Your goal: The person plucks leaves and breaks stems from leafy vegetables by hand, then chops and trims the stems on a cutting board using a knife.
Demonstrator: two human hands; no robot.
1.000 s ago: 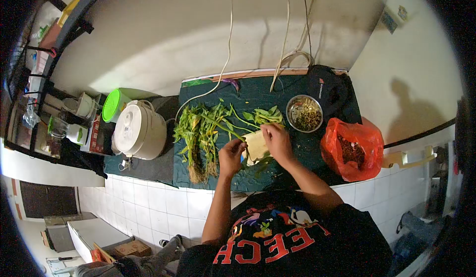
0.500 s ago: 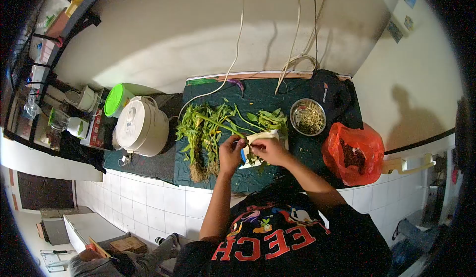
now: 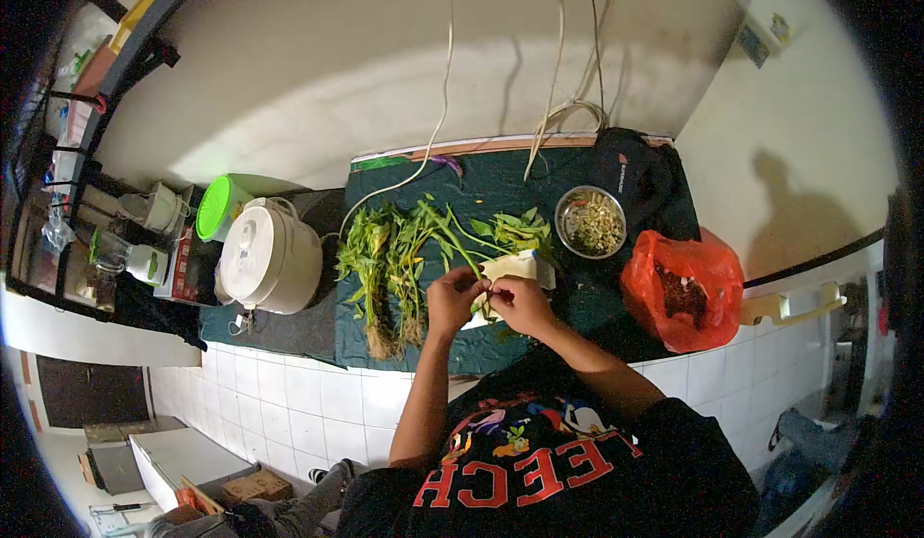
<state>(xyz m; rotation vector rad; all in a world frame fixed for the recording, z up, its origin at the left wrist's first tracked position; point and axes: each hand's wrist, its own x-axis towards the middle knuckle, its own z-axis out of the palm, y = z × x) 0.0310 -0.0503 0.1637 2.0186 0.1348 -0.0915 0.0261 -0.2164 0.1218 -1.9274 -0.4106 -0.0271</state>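
My left hand [image 3: 452,299] is closed round the lower part of a long green vegetable stem [image 3: 464,247], which slants up and left from my fingers. Against it, my right hand [image 3: 521,305] pinches at the same stem's end, its fingertips almost touching the left ones. Beneath both hands lies a pale cutting board [image 3: 510,267], partly covered by them. Bunches of leafy greens with roots [image 3: 380,259] lie to the left. More picked leaves [image 3: 523,230] rest just beyond the board.
A metal bowl of chopped pieces [image 3: 591,222] stands to the right, near a black bag [image 3: 630,172] and an open red plastic bag [image 3: 681,293]. At left are a white rice cooker [image 3: 271,254] and a green-lidded container [image 3: 219,208]. Another person's legs [image 3: 298,504] show at lower left.
My right hand has turned and drawn in, with its fingertips now against the left ones at the stem. The blue item seen between my hands is now hidden. The view has shifted slightly.
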